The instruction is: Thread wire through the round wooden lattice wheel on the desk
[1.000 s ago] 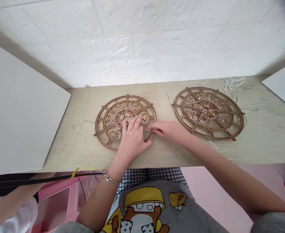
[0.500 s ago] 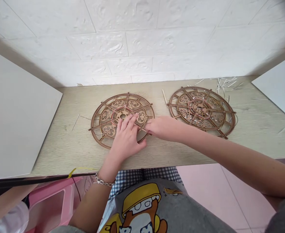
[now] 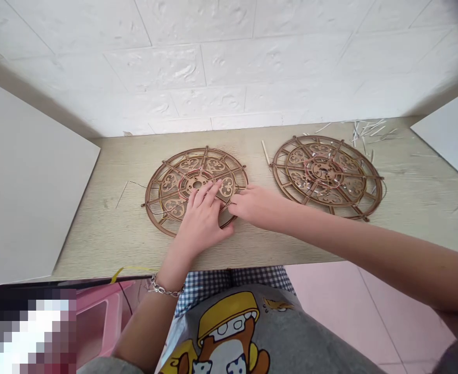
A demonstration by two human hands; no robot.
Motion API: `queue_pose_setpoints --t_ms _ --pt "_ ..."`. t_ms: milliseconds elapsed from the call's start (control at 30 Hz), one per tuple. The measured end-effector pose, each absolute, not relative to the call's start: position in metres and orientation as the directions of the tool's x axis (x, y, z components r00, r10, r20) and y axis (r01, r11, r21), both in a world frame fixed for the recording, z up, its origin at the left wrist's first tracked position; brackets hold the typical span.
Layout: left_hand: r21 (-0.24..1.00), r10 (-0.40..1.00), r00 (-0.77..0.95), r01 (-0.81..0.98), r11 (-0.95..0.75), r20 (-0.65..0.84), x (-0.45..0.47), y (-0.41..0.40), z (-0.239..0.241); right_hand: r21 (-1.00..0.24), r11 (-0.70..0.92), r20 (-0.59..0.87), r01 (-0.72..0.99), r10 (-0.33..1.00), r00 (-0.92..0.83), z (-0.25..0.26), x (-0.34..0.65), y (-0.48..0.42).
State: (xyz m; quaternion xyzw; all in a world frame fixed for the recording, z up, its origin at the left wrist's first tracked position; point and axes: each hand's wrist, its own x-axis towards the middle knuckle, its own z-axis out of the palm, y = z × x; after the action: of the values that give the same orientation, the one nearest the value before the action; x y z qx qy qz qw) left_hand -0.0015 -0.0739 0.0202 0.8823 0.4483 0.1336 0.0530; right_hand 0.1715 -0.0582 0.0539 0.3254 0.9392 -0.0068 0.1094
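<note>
A brown wheel-shaped openwork frame (image 3: 170, 182) with spokes and scrolled ornaments lies flat on the table. My left hand (image 3: 202, 221) rests on its lower right part, fingers stretched toward the hub and thumb apart. At the right rim, the fingers of my right hand (image 3: 252, 205) are pinched together low over the frame; whatever is between them is hidden. A red wire (image 3: 201, 170) circles the hub, and a thin dark wire (image 3: 138, 184) sticks out past the left rim. To the right lies a second similar frame (image 3: 351, 186), touched by neither hand.
A pale stick (image 3: 266, 152) lies between the frames. Several white strips (image 3: 369, 130) are scattered at the back right, and one thin strip (image 3: 121, 194) lies at left. White panels (image 3: 29, 176) flank the table (image 3: 92, 234); a white brick-patterned wall (image 3: 229, 67) stands behind.
My right hand has shifted slightly left along the frame, its fingertips closer to my left hand. My left hand keeps nearly the same place. The view has moved a little.
</note>
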Motion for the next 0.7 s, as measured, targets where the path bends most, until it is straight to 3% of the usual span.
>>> queue_pose_setpoints --t_ms 167,367,600,700 --pt "0.199 0.8 0.565 0.776 -0.598 0.202 -0.002 -0.073 0.019 0.157 0.847 -0.137 0.507 0.527 -0.839 0.052 0.17 -0.065" --pt "0.185 0.791 0.578 0.77 -0.61 0.201 -0.001 -0.074 0.019 0.149 0.676 -0.249 0.722 0.732 -0.634 0.051 0.157 -0.073" --pt "0.208 0.804 0.567 0.777 -0.594 0.178 -0.005 -0.074 0.019 0.172 0.88 -0.134 0.442 0.465 -0.875 0.049 0.165 -0.062" --pt "0.21 0.805 0.566 0.778 -0.592 0.177 -0.006 -0.074 0.019 0.14 0.852 -0.131 0.504 0.52 -0.844 0.049 0.167 -0.063"
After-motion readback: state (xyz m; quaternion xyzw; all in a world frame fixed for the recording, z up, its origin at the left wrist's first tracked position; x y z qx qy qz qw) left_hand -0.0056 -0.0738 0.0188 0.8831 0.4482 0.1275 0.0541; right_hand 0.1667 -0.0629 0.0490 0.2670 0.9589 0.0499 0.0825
